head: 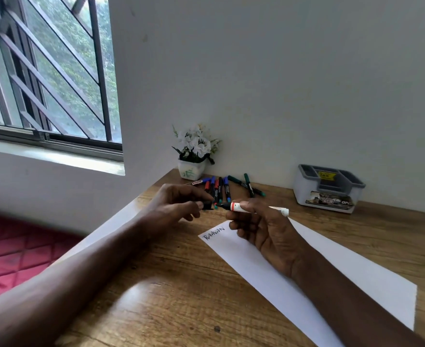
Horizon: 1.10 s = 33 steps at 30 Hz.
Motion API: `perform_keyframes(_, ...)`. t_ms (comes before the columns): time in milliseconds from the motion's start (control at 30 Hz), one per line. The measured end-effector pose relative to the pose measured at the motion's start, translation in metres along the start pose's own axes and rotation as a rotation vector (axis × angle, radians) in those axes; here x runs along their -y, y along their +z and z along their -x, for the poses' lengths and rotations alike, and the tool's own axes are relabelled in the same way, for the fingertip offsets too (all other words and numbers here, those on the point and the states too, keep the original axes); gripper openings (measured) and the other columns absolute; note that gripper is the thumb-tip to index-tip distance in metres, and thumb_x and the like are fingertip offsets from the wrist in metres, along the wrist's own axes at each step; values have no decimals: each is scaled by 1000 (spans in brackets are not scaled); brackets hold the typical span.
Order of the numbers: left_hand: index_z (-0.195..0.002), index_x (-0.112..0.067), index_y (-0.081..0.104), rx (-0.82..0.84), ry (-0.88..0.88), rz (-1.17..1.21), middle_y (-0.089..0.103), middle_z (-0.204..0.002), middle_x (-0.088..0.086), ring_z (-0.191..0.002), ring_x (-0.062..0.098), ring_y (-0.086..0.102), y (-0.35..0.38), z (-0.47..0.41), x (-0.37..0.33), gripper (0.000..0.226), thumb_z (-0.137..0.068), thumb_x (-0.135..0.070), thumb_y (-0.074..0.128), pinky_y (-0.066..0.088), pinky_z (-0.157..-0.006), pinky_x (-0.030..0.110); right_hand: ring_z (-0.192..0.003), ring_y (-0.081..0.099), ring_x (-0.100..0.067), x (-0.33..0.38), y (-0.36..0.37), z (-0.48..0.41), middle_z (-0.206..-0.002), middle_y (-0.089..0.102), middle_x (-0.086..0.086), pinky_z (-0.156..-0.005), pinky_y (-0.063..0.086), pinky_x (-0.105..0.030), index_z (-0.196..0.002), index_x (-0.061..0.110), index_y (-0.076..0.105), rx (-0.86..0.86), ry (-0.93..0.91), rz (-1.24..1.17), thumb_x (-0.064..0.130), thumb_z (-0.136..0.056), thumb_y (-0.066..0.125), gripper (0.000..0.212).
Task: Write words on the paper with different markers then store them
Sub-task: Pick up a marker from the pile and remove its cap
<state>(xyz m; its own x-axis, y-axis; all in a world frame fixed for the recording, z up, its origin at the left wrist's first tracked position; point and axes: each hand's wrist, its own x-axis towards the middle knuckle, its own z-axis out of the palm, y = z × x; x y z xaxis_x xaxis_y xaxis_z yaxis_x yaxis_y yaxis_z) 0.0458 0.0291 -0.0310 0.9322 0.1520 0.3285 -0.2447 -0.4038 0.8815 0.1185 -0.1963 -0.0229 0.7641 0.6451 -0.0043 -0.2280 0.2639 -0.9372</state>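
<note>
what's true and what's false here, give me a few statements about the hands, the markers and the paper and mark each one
1. The right hand holds an uncapped marker. True.
2. The left hand is empty. False: it pinches a black cap.
3. The paper is blank. False: one word is written at its far corner.
4. The spare markers lie on the table near the flower pot. True.
5. Markers stand in the grey organizer. False: none show in it.
</note>
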Motion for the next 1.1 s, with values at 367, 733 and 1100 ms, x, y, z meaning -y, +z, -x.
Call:
perform_keyframes(367, -110, -12, 78, 65, 18, 142, 74, -90, 11, -78, 20, 66, 8, 5, -2, 24, -88, -22, 76, 54, -76, 32, -74, 72, -23, -4, 4, 1, -97, 77, -25, -65, 59, -25, -93, 2, 79, 4, -56, 74, 20, -76, 75, 24)
perform_keyframes(733, -104, 4, 72, 127, -66, 469, 70, -91, 17, -64, 15, 62, 8, 8, -8, 27, -82, -10, 77, 55, -61, 26, -59, 63, -22, 0, 9, 4, -76, 74, -16, -55, 52, -25, -81, 6, 80, -41, -195, 139, 21, -80, 76, 15)
perform_keyframes(1100, -95, -5, 75, 296, -96, 539, 67, -94, 21, -66, 14, 63, -7, 6, -3, 30, -75, -22, 88, 56, -62, 25, -68, 66, -24, -4, 16, 5, -73, 73, -13, -66, 51, -33, -85, 7, 76, 33, -336, 288, 29, -78, 74, 24)
